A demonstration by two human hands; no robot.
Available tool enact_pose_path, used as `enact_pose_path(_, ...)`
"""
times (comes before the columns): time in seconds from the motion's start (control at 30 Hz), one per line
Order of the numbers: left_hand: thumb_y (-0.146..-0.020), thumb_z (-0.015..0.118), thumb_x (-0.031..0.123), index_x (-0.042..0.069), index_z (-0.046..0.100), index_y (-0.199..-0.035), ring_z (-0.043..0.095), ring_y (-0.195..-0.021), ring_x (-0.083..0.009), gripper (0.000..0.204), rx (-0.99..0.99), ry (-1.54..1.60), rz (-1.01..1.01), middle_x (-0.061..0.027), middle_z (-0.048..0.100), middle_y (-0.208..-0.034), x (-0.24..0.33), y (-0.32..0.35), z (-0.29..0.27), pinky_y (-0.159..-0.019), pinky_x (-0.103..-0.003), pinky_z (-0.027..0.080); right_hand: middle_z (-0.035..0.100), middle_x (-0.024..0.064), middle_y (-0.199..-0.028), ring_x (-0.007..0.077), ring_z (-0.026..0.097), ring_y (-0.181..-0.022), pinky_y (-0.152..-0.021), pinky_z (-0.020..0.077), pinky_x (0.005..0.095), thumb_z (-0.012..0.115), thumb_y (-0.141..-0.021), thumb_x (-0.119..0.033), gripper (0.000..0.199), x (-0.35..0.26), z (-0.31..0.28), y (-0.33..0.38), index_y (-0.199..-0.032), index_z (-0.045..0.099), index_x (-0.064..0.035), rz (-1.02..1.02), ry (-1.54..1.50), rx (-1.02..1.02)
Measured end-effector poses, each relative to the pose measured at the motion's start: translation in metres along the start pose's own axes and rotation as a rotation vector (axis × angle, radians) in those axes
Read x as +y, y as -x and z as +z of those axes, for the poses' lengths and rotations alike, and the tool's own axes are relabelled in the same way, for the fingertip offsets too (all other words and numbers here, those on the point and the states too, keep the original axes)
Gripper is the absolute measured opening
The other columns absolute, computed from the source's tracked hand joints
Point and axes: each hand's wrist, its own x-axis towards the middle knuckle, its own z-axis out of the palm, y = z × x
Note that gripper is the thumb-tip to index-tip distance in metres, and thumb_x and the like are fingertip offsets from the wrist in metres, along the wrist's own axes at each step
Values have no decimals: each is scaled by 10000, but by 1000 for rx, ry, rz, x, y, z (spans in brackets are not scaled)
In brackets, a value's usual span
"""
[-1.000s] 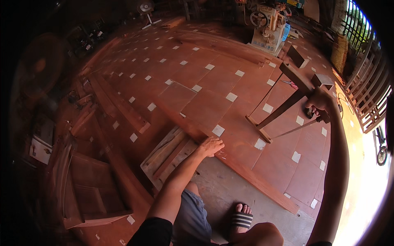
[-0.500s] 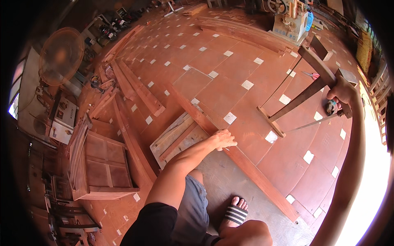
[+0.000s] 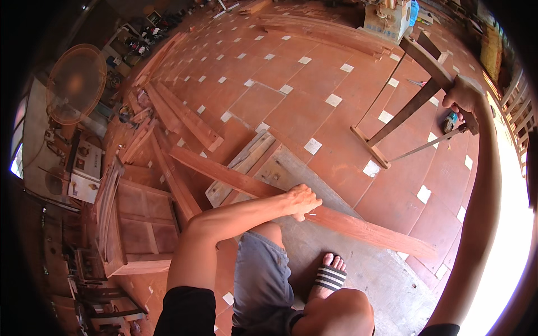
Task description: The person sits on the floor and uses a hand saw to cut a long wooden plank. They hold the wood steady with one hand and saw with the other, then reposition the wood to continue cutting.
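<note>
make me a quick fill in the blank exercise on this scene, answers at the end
1. The left hand grips a long reddish plank, while the person's ____ hand holds the frame saw.
2. The sandal has white ____ across its dark strap.
3. The small squares set into the reddish floor are ____ in colour.
4. The large round fan stands toward the ____ edge of the picture.

Missing words: right; stripes; white; left

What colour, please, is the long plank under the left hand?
The plank is reddish-brown, seen best in the head view.
</note>
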Motion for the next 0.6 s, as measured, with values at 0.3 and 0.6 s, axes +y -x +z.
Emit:
enact_pose_path(0.3,-705,845,286,17,633,-1175,738,-972,-376,581,-21,274,-251,-183,764,-986,14,45,18,-856,-479,585,536,94,-576,205,514,-388,-348,433,382,697,-710,-14,188,17,-2,-29,-822,559,45,46,-140,-95)
enact_pose_path(0.6,-783,826,357,-9,503,-1355,704,-1041,-458,752,-127,468,-477,-265,705,-1093,32,106,59,-853,-554,567,532,71,-586,189,508,-411,-369,431,365,700,-742,-25,165,33,-23,-21,-856,588,14,167,-266,-34)
